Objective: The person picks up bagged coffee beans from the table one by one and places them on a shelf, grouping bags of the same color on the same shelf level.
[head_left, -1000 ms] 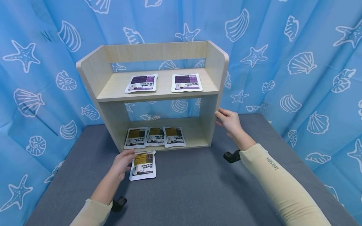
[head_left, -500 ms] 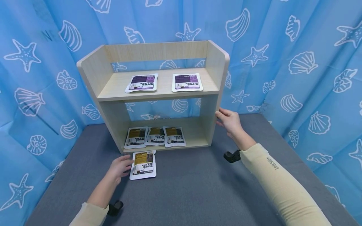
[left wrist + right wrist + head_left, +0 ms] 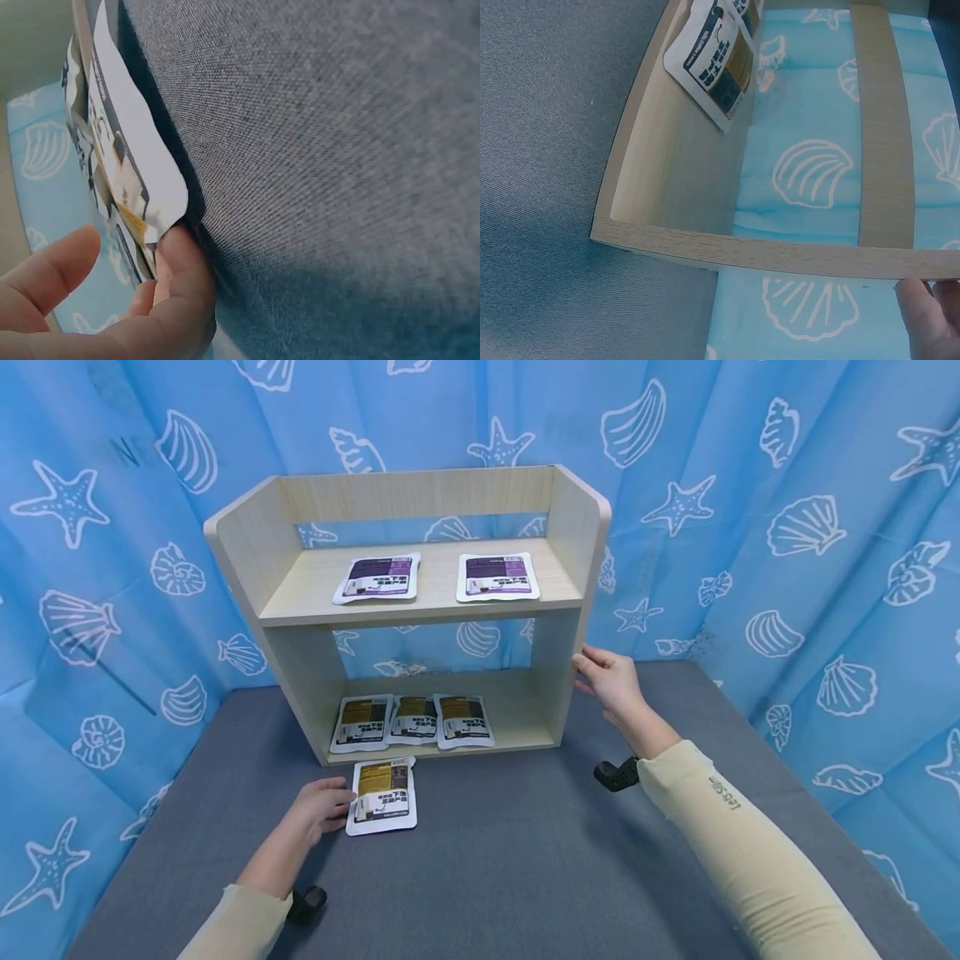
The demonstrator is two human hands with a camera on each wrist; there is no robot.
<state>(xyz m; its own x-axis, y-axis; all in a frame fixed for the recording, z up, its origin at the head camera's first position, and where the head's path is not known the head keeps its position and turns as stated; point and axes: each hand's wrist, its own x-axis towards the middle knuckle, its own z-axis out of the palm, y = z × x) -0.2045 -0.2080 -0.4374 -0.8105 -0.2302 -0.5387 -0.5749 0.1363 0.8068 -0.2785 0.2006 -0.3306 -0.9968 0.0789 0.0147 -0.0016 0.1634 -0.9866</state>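
A white pouch with a gold and brown label [image 3: 382, 795] lies on the grey tabletop, right in front of the wooden shelf unit [image 3: 420, 617]. At the pouch's left edge is my left hand [image 3: 318, 810]. In the left wrist view, its fingertip reaches under a corner of the pouch [image 3: 154, 176], while the thumb stays apart from it. My right hand [image 3: 611, 681] rests its fingertips against the outside of the shelf's right side panel [image 3: 573, 635]. The right wrist view shows those fingertips [image 3: 915, 292] at the panel, with the rest of the hand cut off.
On the lower shelf, three gold-labelled pouches [image 3: 362, 724] lie overlapping towards the left. Two purple-labelled pouches, one left [image 3: 378, 578] and one right [image 3: 498, 577], lie on the upper shelf. A blue shell-patterned curtain [image 3: 750, 527] hangs behind and beside the table.
My left hand has moved from the pouch's upper left corner down to its left edge. My right hand stays at the side panel.
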